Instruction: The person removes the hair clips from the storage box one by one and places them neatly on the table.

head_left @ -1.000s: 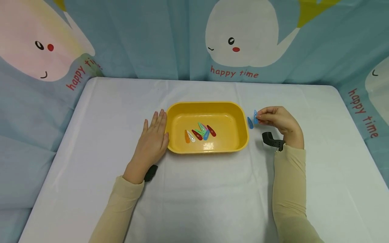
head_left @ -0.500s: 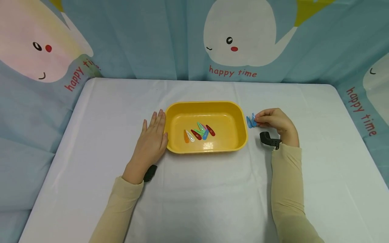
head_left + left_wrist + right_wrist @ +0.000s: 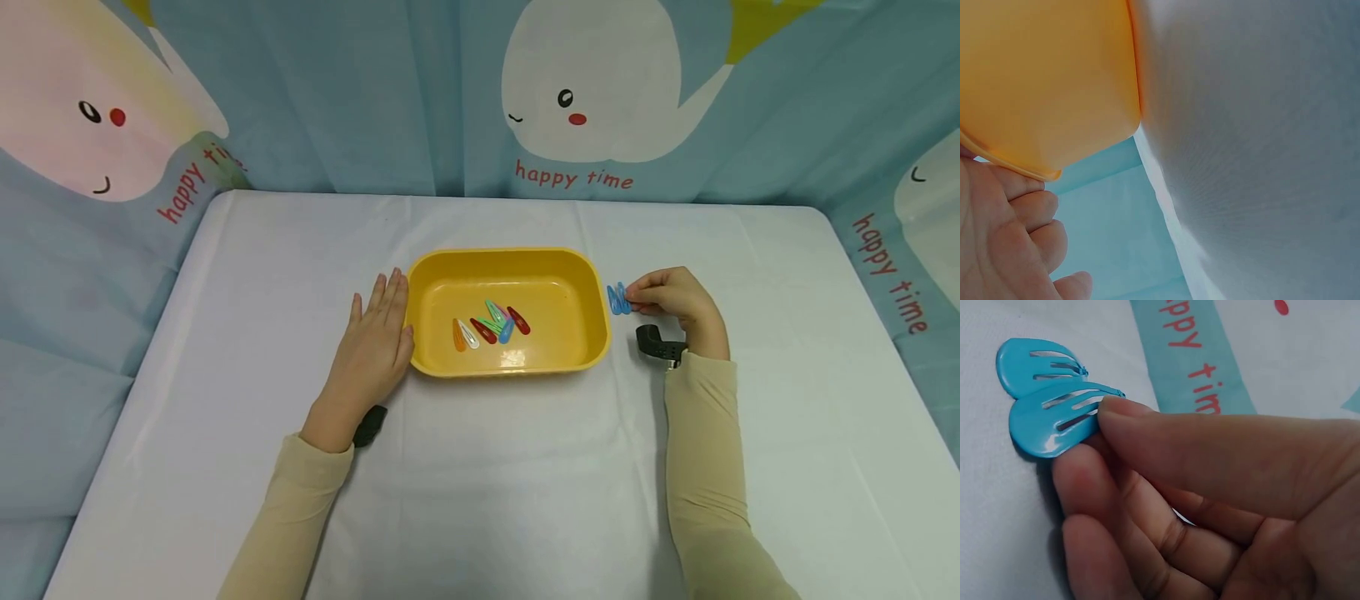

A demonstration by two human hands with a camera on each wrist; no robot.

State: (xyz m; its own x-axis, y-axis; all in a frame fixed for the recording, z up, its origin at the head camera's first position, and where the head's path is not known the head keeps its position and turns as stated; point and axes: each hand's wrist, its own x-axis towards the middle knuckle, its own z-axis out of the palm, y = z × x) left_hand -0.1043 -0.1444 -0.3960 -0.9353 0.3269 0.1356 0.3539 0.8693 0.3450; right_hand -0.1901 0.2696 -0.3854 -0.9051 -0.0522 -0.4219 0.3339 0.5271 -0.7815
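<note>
My right hand (image 3: 678,300) pinches a blue snap hair clip (image 3: 1047,422) between thumb and fingers, right of the yellow tray. Another blue hair clip (image 3: 1029,359) lies on the white cloth beside it; in the right wrist view the held clip overlaps its edge. With fingers straight, my left hand (image 3: 367,358) rests along the left side of the tray (image 3: 566,321), fingertips at its rim in the left wrist view. In the tray lie several hair clips: orange (image 3: 458,335), white (image 3: 468,335), red (image 3: 519,321), blue (image 3: 507,331), green (image 3: 494,312) and a bit of pink.
A white cloth (image 3: 480,483) covers the table under the tray. Behind it hangs a blue curtain (image 3: 375,100) with whale prints, close along the table's back edge. Black wrist bands (image 3: 660,343) sit on both wrists.
My right hand has moved left and lowered the blue hair clip from apart to right beside the other one. The left hand stays against the tray.
</note>
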